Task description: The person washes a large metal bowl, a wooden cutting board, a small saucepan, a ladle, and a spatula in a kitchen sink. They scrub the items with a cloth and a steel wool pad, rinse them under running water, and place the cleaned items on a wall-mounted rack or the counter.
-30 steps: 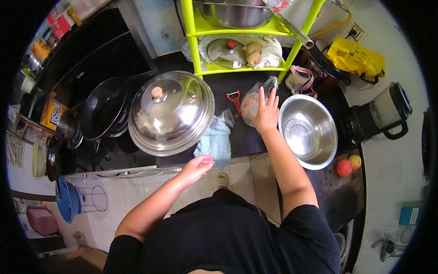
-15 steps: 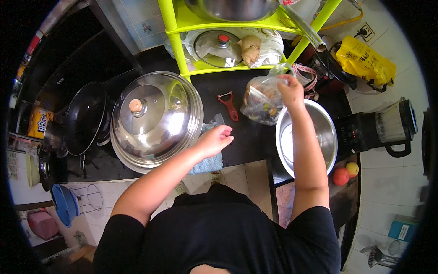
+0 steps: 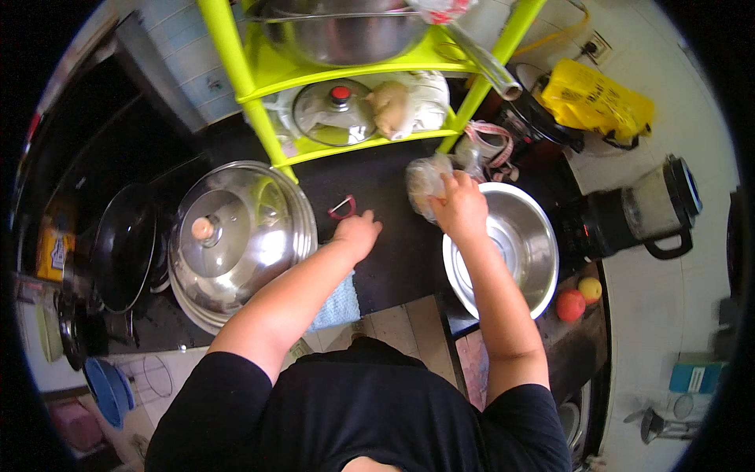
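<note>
My left hand (image 3: 358,234) is over the dark counter (image 3: 393,259), its fingers closed around the handle of a red peeler (image 3: 344,207). Only the peeler's head shows past my fingertips; most of its handle is hidden. To the right, my right hand (image 3: 462,208) grips a clear plastic bag (image 3: 425,185), which sits at the back of the counter below the shelf rack. The bag's contents are hard to make out. Directly beneath my right forearm stands a wide metal bowl (image 3: 541,236).
A large domed steel lid (image 3: 259,244) covers a pan at left, beside a black wok (image 3: 126,244). A lime-green rack (image 3: 259,118) stands behind, holding a pot, a glass lid and ginger. At right are a blender (image 3: 621,216) and red fruit (image 3: 570,305). A blue cloth (image 3: 340,305) hangs near the front edge.
My left hand has moved from above the counter onto the peeler. My right hand has lowered the bag, which was lifted beside the bowl, to the back of the counter. The view has shifted.
</note>
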`<move>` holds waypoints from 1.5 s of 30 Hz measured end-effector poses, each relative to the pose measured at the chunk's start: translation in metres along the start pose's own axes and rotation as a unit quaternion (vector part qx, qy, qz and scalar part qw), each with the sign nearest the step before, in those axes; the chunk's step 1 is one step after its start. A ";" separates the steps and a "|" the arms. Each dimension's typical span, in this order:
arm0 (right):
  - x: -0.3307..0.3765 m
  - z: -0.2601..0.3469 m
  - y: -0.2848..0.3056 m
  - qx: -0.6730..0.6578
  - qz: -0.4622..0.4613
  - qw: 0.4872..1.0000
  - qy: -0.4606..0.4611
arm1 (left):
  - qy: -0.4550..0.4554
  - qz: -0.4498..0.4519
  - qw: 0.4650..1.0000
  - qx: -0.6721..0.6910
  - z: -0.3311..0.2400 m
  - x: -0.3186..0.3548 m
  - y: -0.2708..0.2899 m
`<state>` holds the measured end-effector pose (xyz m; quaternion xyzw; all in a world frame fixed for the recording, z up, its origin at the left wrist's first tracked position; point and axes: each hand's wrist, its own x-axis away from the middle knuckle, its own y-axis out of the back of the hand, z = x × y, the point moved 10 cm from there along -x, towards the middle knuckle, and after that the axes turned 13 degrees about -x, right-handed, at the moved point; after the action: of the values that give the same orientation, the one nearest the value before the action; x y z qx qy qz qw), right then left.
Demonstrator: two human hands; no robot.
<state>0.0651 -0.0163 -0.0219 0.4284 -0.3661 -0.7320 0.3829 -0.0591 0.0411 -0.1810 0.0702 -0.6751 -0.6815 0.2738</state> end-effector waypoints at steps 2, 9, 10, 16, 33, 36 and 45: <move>0.016 0.018 0.023 -0.054 -0.102 0.992 0.052 | -0.001 -0.004 1.000 -0.012 -0.001 0.001 0.003; 0.120 -0.007 -0.037 -0.680 0.041 0.679 -0.272 | -0.121 -0.351 0.917 0.146 -0.060 0.073 0.173; 0.137 0.003 -0.042 -0.772 0.082 0.538 -0.329 | -0.197 -0.399 0.883 0.148 -0.082 0.095 0.190; 0.176 -0.026 0.030 -0.785 -0.113 0.535 -0.290 | -0.449 -0.304 0.826 0.155 -0.167 0.150 0.172; 0.388 -0.189 0.066 -0.310 -0.433 0.723 -0.439 | 0.147 0.122 0.979 0.074 -0.038 0.092 -0.053; 0.361 -0.167 0.032 -0.462 -0.397 0.637 -0.472 | 0.156 0.043 0.981 0.103 -0.022 0.033 -0.044; 0.389 -0.152 0.029 -0.504 -0.369 0.625 -0.468 | 0.206 0.012 0.965 0.160 0.088 -0.146 -0.022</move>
<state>0.0779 -0.4002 -0.1870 -0.1329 0.1189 -0.9839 0.0132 0.0160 0.1857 -0.2355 0.2436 -0.7054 -0.5320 0.4001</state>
